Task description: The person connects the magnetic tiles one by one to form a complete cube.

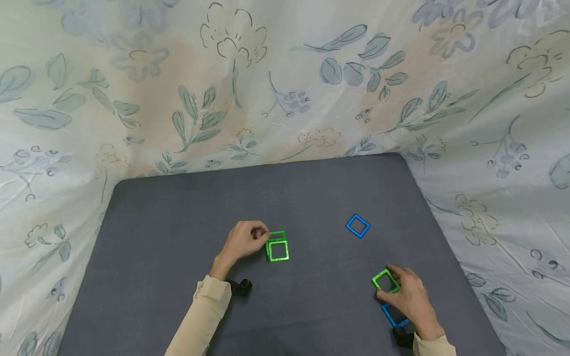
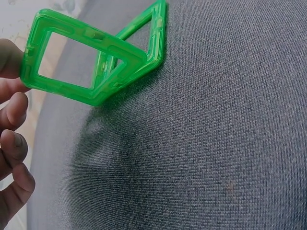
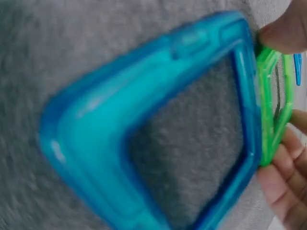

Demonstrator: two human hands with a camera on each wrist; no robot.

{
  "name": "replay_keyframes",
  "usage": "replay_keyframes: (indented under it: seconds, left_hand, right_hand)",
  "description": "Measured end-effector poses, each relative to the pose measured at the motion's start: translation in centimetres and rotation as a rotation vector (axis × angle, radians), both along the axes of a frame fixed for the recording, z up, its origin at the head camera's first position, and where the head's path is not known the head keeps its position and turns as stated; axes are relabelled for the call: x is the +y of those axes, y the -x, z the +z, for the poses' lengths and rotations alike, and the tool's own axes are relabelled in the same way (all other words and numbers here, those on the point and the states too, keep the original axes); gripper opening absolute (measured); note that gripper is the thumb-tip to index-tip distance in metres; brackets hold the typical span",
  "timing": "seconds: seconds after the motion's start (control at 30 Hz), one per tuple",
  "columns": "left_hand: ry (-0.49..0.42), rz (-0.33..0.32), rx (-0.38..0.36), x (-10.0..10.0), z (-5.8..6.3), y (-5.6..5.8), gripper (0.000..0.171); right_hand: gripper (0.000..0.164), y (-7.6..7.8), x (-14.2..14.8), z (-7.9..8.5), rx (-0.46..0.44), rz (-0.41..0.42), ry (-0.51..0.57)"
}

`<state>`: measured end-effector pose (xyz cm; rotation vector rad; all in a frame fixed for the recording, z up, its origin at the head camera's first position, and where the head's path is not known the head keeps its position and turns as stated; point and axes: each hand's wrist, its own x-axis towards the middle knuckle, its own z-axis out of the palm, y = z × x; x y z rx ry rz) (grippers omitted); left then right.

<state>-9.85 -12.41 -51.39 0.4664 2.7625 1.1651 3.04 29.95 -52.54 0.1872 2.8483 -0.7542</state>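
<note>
My left hand [image 1: 240, 242] pinches the edge of a green square magnetic tile [image 2: 62, 91] between thumb and finger. This tile meets another green tile [image 2: 157, 43] at an angle; in the head view the joined green tiles [image 1: 287, 251] stand on the mat. Over to the right, my right hand [image 1: 414, 299] grips a green square magnetic tile [image 1: 378, 274] by its edges, thumb on one side and fingers on the other. A blue square tile [image 1: 388, 317] lies beneath that wrist. In the right wrist view this blue tile [image 3: 96, 120] overlaps the green one; whether they touch I cannot tell.
Another blue square tile [image 1: 354, 232] lies flat on the dark grey mat [image 1: 178, 212], between the hands and farther back. Floral cloth [image 1: 276, 99] rises behind the mat and along its sides. Black wrist devices [image 1: 240, 288] sit by both wrists.
</note>
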Motion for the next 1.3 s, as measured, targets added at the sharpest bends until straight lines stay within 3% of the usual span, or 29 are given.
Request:
replay_keyframes:
  seconds: [0.33,0.63,0.8,1.03,1.3]
  left_hand:
    - [-0.002,0.001,-0.014,0.0,0.0,0.0,0.011]
    - [-0.014,0.0,-0.023,0.1,-0.1,-0.1,0.01]
    - [-0.014,-0.006,-0.021,0.1,-0.2,-0.2,0.011]
    - [-0.009,-0.008,-0.019,0.0,-0.5,-0.4,0.01]
    - [-0.015,-0.013,-0.012,0.1,-0.7,-0.4,0.01]
  right_hand:
    - [0.063,-0.3,-0.5,-0.7,0.308,0.023,0.044]
    - [0.069,0.4,-1.1,-0.2,0.454,0.029,0.129]
    - [0.074,1.5,-2.8,0.2,0.495,0.063,0.266]
    - [0.079,4.1,-6.6,0.3,0.505,0.203,0.431]
    - [0.075,6.6,-10.1,0.4,0.484,0.305,0.526]
